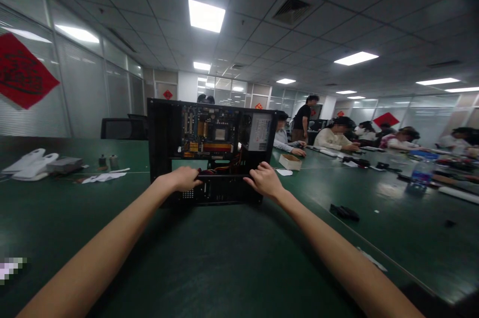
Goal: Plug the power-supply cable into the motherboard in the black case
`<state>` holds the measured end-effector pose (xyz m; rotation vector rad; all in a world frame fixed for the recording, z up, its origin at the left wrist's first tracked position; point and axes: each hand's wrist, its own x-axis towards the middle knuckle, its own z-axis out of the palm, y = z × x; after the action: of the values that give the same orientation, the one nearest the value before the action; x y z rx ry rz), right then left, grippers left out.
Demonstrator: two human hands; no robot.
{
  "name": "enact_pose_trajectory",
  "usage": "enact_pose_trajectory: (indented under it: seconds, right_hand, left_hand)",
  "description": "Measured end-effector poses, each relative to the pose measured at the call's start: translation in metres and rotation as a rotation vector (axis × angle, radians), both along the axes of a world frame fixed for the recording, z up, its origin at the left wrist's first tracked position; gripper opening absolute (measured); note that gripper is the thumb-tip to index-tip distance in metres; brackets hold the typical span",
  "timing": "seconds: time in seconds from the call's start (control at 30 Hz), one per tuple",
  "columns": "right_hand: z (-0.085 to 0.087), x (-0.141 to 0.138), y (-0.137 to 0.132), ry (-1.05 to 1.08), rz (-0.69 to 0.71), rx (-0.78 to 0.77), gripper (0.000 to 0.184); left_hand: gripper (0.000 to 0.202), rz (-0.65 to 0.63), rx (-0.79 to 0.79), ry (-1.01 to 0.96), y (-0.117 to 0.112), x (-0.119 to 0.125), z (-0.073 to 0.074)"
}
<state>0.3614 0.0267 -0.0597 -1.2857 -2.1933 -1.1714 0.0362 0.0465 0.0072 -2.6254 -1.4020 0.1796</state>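
Note:
An open black computer case [164, 138] stands upright on the green table [209, 258], its side panel off. Inside I see the motherboard [211, 133] and a grey power supply [261, 132] at the upper right. My left hand [184, 178] is closed on the lower inner edge of the case. My right hand [264, 179] grips the same edge a little to the right, fingers curled over it. Both arms stretch straight out from me to the case.
White parts [30, 164], a grey box and papers [103, 176] lie at the left. A small cardboard box [290, 161] and a black object [345, 212] lie at the right. Several people sit along the table's far right side; one stands behind them.

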Motion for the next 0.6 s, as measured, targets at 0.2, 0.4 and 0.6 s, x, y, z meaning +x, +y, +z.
enact_pose_trajectory:
  seconds: [0.2,0.4,0.6]
  right_hand:
    - [0.005,-0.007,-0.014,-0.002,-0.026,-0.036,0.042]
    - [0.007,-0.008,-0.04,-0.025,-0.047,-0.07,0.042]
    - [0.028,-0.034,-0.052,0.071,-0.015,-0.162,0.041]
  left_hand:
    - [0.048,0.041,-0.124,0.023,-0.014,0.002,0.014]
    - [0.042,0.053,-0.253,0.02,-0.042,0.001,0.032]
    - [0.057,0.009,-0.307,-0.059,-0.036,-0.011,0.041]
